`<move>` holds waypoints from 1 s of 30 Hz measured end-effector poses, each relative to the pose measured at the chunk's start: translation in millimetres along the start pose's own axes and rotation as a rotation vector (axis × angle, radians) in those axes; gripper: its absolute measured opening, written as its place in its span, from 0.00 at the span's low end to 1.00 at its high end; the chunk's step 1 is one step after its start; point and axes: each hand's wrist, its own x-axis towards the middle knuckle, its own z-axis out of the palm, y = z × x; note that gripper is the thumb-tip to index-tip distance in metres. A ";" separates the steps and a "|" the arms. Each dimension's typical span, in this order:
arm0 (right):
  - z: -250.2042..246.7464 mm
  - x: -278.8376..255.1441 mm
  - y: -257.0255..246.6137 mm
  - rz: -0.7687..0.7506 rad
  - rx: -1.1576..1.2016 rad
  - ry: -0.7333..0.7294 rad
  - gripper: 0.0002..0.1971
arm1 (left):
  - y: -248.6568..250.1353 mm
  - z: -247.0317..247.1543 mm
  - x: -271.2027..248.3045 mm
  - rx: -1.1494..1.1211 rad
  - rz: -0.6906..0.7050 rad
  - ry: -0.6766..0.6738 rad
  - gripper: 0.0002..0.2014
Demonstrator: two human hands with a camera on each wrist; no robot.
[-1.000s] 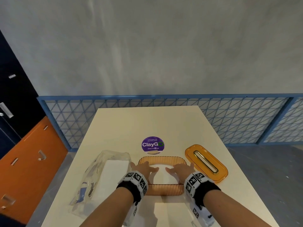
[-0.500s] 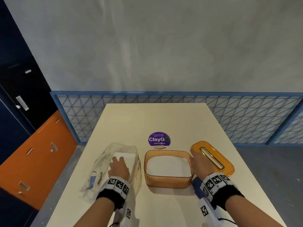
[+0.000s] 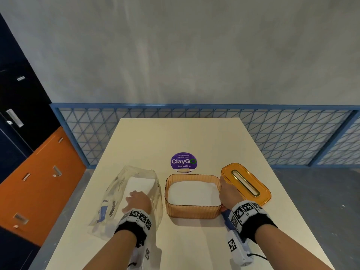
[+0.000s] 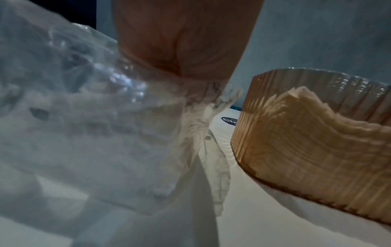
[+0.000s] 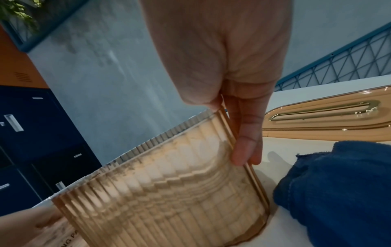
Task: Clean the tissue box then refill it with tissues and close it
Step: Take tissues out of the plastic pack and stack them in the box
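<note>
Box [image 3: 192,195], light stiff ribbed plastic, pinched at the rim by right fingers [image 5: 245,138]; lid [image 3: 245,183] just beyond; left fingers [image 3: 134,199] relaxed on slippery wrapper [image 3: 136,176].

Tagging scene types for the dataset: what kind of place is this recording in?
Probably an office pantry or shared break area. The round purple ClayGo sticker on the table asks people to keep pantries clean, numbered-looking navy and orange lockers line the left side, and a blue mesh partition backs the table.

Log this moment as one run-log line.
tissue box: filled, open | lid: on table, right | left hand: on tissue bag | right hand: grips box wall
</note>
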 end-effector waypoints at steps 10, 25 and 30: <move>0.2 1.1 -1.8 0.011 -0.006 -0.012 0.32 | -5.2 -0.3 4.3 -0.027 0.054 0.026 0.19; -40.2 -14.0 -11.6 -0.109 0.080 -0.052 0.28 | -31.7 -104.0 -50.2 -0.157 0.284 0.371 0.13; -83.3 -43.6 -64.7 -0.445 0.468 -0.064 0.40 | -33.3 -158.1 -95.3 -0.394 0.649 0.242 0.14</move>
